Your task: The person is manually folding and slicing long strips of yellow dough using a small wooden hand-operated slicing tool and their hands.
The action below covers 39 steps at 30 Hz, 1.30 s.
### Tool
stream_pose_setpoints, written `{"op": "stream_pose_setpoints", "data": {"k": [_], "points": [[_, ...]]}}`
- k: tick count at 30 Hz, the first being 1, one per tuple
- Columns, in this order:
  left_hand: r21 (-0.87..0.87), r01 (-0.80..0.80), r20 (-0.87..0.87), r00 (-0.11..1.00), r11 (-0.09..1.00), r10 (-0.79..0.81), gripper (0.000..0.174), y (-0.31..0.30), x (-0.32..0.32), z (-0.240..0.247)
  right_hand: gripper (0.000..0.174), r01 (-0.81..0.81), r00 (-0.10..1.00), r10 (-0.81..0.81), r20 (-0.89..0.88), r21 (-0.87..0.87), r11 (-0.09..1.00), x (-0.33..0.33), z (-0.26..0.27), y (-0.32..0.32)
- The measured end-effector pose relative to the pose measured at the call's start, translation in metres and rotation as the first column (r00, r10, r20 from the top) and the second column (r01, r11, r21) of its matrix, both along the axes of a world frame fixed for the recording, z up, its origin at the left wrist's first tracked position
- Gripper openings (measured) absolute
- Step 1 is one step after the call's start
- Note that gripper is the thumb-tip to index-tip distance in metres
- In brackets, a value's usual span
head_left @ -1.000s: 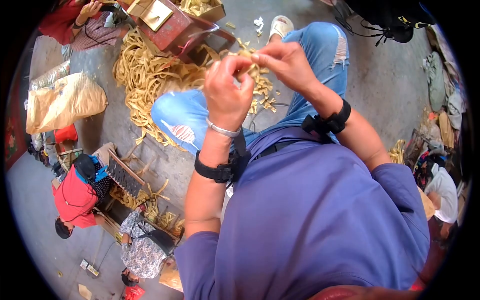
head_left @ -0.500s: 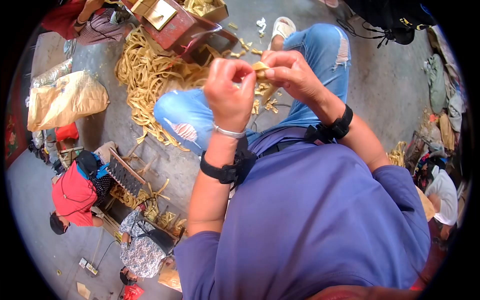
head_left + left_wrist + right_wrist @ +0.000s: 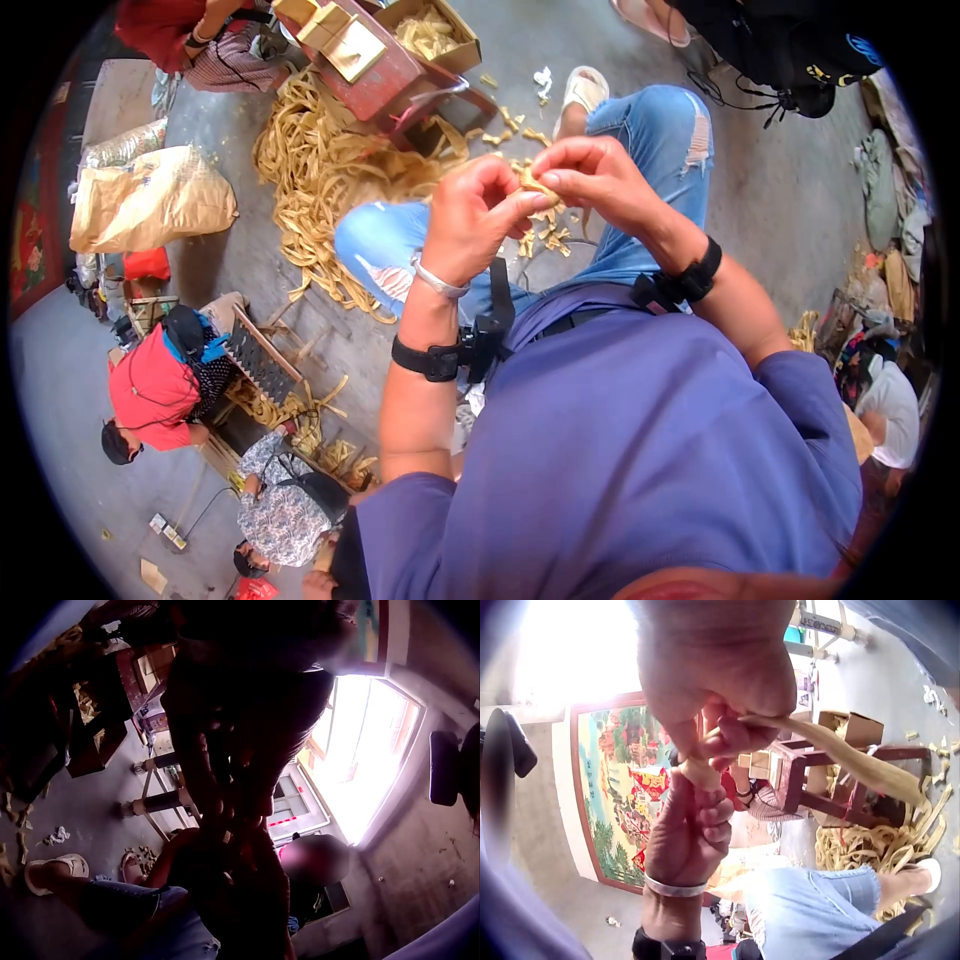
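Observation:
Both hands meet in front of the knees, pinching a small folded piece of tan strip (image 3: 540,188). The left hand (image 3: 462,225), with a bracelet at its wrist, grips it from the left, thumb and fingertips together. From the other side the right hand (image 3: 608,185) pinches it with curled fingers. In the right wrist view, a long tail of the strip (image 3: 847,759) hangs out from the right hand (image 3: 720,664), and the left hand (image 3: 686,840) holds a pale folded part (image 3: 700,774). The left wrist view is dark, the hands (image 3: 240,735) showing as silhouettes.
A large heap of tan strips (image 3: 320,180) lies on the floor beside the left knee. Beyond it are a red stool (image 3: 400,85) and an open box (image 3: 460,45). Small knotted pieces (image 3: 550,238) lie between the legs. Other people sit at the left.
The hands have shifted slightly right and down in the head view. The strip between them, larger and raised half a second ago, now looks compact, with the left thumb against it.

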<state>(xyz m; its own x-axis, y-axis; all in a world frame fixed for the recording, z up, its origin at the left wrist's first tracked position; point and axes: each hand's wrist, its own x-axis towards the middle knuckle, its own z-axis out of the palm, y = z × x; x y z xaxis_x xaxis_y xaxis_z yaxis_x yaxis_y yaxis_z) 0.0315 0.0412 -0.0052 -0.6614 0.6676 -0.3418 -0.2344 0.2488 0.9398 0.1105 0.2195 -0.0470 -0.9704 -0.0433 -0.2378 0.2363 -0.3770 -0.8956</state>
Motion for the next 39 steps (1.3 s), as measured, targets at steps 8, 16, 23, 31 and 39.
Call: {"op": "stream_pose_setpoints", "data": {"k": [8, 16, 23, 31, 39], "points": [[0.337, -0.282, 0.286, 0.94, 0.898, 0.188, 0.017, -0.025, -0.016, -0.013, 0.012, 0.101, 0.965, 0.008, -0.262, 0.399, 0.911, -0.008, 0.019, 0.019], [0.5, -0.349, 0.445, 0.889, 0.793, 0.11, 0.023, -0.029, -0.014, -0.026, 0.015, 0.173, 0.983, -0.147, -0.109, 0.306, 0.936, -0.011, 0.015, 0.006], [0.162, -0.395, 0.283, 0.897, 0.905, 0.341, 0.056, -0.008, -0.007, -0.024, 0.018, 0.04, 0.999, -0.027, -0.04, 0.359, 0.932, -0.01, 0.013, -0.021], [0.215, -0.443, 0.54, 0.797, 0.871, 0.272, 0.052, -0.017, -0.016, -0.026, 0.021, 0.08, 0.995, -0.058, -0.076, 0.323, 0.943, -0.018, 0.017, -0.022], [0.375, -0.473, 0.644, 0.752, 0.798, 0.143, 0.03, -0.038, -0.027, -0.03, 0.018, 0.045, 0.99, 0.02, -0.142, 0.441, 0.896, -0.038, 0.019, -0.014]]}}
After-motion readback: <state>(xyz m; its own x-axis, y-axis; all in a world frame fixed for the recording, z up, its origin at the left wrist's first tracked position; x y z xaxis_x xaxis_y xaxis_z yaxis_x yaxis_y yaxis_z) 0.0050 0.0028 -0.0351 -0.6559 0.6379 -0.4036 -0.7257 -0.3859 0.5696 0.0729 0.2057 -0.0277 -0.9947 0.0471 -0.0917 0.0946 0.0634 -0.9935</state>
